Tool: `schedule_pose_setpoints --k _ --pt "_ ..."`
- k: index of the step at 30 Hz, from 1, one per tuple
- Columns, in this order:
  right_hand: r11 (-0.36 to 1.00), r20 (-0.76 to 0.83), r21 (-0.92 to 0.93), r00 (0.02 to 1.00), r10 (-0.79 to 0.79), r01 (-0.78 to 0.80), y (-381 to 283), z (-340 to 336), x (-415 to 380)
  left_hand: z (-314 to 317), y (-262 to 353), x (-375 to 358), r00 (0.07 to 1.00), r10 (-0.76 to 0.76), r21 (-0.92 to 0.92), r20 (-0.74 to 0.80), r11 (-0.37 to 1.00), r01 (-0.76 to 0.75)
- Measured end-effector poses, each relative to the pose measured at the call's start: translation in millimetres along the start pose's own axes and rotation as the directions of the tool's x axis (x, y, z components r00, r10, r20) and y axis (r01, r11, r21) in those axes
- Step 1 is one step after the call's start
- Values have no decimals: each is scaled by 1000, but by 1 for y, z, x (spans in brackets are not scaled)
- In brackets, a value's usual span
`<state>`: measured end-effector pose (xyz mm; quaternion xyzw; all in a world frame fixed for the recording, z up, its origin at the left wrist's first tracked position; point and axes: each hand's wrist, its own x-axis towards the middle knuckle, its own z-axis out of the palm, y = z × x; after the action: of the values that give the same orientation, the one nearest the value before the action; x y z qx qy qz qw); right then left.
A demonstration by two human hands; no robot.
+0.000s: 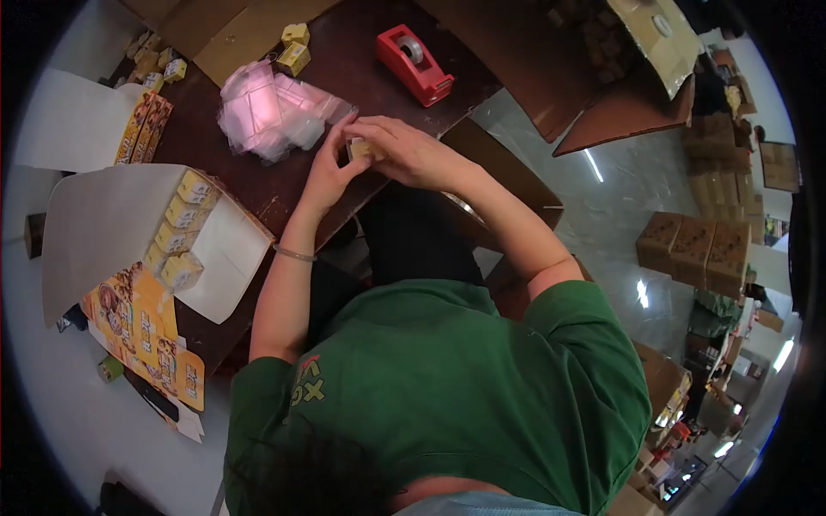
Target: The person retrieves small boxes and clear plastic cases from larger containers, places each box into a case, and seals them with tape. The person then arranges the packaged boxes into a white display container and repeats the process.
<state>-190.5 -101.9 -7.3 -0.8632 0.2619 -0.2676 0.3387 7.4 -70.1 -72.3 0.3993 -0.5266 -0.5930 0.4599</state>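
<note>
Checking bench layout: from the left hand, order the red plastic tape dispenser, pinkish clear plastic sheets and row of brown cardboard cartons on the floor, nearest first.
From the left hand:
1. Pinkish clear plastic sheets, ahead-left
2. Red plastic tape dispenser, ahead-right
3. Brown cardboard cartons, far right

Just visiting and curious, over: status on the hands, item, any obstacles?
Left hand and right hand around small yellow box. Clear plastic sleeves close by left hand. Red tape dispenser farther off.

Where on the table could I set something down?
The table looks bare between the bags and tape dispenser, and between the bags and the open white carton. It's crowded around the yellow boxes beside the bags.
</note>
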Motion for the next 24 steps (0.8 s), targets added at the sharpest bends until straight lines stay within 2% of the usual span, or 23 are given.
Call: schedule_pose_setpoints --k 2,3,4,5,6,7,10,11,14,16,17,18,19,20,21,24 --pt "983 -67 -178 996 -66 53 9 -35 -4 -5 8 17 987 -119 14 105 993 118" --pt "964 -233 -252 972 19 -79 22 -53 -13 -8 8 22 971 -177 126 161 979 158" --pt "945 -408 -177 894 185 -276 43 -65 -19 -4 9 29 960 -184 156 209 976 153" --pt "873 -468 -258 844 262 -413 78 -76 -25 2 12 37 946 -197 187 258 971 151" --pt "879 -409 -157 839 357 -451 107 -80 -25 8 13 46 927 -214 220 310 964 149" --pt "870 -347 -57 827 442 -489 121 -84 -24 15 6 59 937 -95 215 336 976 22" --pt "879 -205 133 855 477 -459 143 -82 -21 41 -10 88 960 140 109 242 979 -171" --pt "844 -198 177 821 535 -507 150 -79 -20 48 -14 95 961 207 126 184 965 -232" --pt "871 -399 205 774 491 -447 137 -69 -21 50 -10 106 972 101 135 210 982 -131" --pt "903 -589 -116 760 273 -414 116 -62 -22 46 -10 105 972 37 146 231 987 -72" --pt "873 -651 -274 746 141 -403 104 -58 -24 44 -10 106 970 5 154 241 987 -43" --pt "883 -677 -201 712 188 -425 94 -53 -29 44 -10 106 970 18 171 244 983 -61" --pt "887 -629 72 669 396 -457 87 -50 -33 44 -11 106 969 32 186 246 979 -80" --pt "815 -522 334 626 579 -474 82 -49 -38 45 -11 106 968 49 199 245 975 -99" --pt "670 -367 568 581 726 -479 80 -47 -42 45 -11 106 970 52 202 239 974 -102" --pt "522 -223 721 560 798 -456 105 -38 -51 48 -10 103 972 51 204 229 974 -99"
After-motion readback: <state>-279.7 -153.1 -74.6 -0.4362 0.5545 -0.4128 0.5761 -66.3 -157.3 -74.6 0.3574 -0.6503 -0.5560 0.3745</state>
